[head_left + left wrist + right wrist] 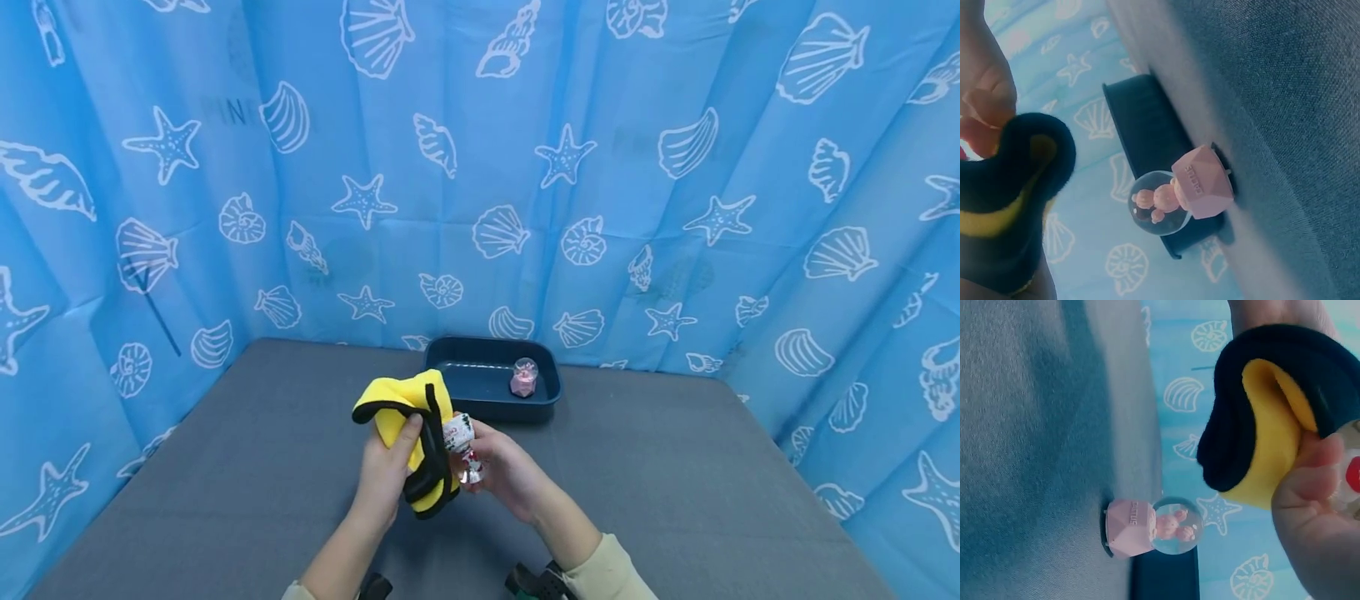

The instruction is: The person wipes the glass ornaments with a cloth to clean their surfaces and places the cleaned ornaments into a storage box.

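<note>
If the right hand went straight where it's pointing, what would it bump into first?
Probably the yellow cloth with black edges, gripped by the left hand. The right hand may be touching it; depth is hard to judge.

Most of the left hand's (382, 468) fingers are hidden behind the yellow cloth (405, 389). The white-and-clear ornament (458, 432) is partly covered by the right hand (504, 460) and cut off in the right wrist view; its print can't be read. Both sleeves (611, 571) are cropped by the head view's bottom edge.
</note>
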A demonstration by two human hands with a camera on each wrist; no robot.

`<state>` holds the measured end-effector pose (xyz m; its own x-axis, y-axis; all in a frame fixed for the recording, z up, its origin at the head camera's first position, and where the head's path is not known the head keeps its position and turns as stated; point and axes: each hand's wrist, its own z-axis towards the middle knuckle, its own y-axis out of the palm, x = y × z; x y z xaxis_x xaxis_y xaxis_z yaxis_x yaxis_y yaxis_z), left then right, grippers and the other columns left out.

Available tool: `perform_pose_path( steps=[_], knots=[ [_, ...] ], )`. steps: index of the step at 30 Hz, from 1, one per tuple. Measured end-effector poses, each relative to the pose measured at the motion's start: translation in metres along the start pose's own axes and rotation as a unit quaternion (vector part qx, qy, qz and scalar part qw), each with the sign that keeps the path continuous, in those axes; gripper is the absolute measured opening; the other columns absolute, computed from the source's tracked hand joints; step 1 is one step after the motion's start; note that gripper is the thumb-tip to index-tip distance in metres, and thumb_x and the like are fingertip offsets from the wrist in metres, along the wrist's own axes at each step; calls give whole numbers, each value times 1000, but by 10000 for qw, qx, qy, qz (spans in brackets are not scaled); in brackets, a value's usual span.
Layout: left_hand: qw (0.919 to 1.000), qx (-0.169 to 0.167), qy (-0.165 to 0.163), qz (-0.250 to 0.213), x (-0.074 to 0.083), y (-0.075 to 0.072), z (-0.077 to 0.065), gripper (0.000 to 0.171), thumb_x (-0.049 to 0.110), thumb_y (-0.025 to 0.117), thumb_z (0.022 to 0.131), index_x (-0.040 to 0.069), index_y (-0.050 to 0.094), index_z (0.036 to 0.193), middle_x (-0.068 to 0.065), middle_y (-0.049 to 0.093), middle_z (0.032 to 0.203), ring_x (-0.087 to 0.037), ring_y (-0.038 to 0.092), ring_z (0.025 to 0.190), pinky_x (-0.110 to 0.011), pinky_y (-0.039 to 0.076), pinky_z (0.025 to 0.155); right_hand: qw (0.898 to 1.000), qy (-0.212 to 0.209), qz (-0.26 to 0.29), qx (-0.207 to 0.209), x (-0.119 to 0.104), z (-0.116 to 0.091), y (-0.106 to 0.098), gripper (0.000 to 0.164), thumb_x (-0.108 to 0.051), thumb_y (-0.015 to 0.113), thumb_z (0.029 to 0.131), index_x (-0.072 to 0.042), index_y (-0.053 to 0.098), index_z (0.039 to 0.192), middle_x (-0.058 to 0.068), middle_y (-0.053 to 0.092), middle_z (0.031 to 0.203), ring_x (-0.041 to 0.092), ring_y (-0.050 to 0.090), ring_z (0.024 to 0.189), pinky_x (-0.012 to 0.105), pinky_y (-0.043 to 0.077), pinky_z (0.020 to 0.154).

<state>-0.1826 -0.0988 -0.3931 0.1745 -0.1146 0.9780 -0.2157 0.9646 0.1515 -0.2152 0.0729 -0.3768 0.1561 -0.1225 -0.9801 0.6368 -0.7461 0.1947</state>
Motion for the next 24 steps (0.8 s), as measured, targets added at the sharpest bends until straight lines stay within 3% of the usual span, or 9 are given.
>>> perform_pose_path(
  steps=[4, 8, 13, 20, 24],
  knots=[
    [9993, -181, 148, 302, 2, 1, -2, 45, 22, 57, 100, -4, 37, 130, -15, 55, 109, -17, 56, 92, -28, 49, 80, 9991, -32, -267, 334, -1, 0, 0, 43, -24, 45, 94, 1, 45, 130, 2, 55, 88, 15, 48, 74, 25, 37, 64],
    [9979, -343, 108, 538, 0, 2, -3, 47, 22, 60, 98, -4, 37, 129, -14, 55, 107, -21, 56, 92, -34, 49, 84, 9962, -45, -564, 659, -2, 0, 1, 60, -29, 55, 94, 7, 34, 138, 4, 58, 94, 15, 50, 77, 23, 38, 65],
    [9971, -443, -79, 608, -3, 2, -4, 57, 26, 64, 95, -2, 33, 134, -15, 55, 114, -24, 58, 97, -42, 50, 89, 9931, -289, -1011, 525, 0, 2, 0, 61, -35, 58, 96, 4, 39, 138, 5, 57, 97, 17, 50, 77, 26, 43, 69],
    [9990, -31, -8, 435, -5, 5, -3, 46, 23, 63, 96, -3, 41, 128, -14, 59, 108, -21, 62, 94, -32, 50, 83, 9919, -583, -1113, 178, 5, 4, -1, 60, -34, 52, 101, 7, 36, 142, 8, 56, 105, 16, 53, 76, 24, 48, 66],
    [9994, 202, -225, 176, -5, 3, -1, 46, 25, 60, 98, -3, 41, 129, -13, 59, 112, -18, 60, 96, -28, 49, 83, 9932, -566, -999, 172, 5, 4, -1, 55, -28, 50, 102, 8, 37, 142, 8, 57, 105, 16, 53, 77, 23, 47, 66]
  ],
)
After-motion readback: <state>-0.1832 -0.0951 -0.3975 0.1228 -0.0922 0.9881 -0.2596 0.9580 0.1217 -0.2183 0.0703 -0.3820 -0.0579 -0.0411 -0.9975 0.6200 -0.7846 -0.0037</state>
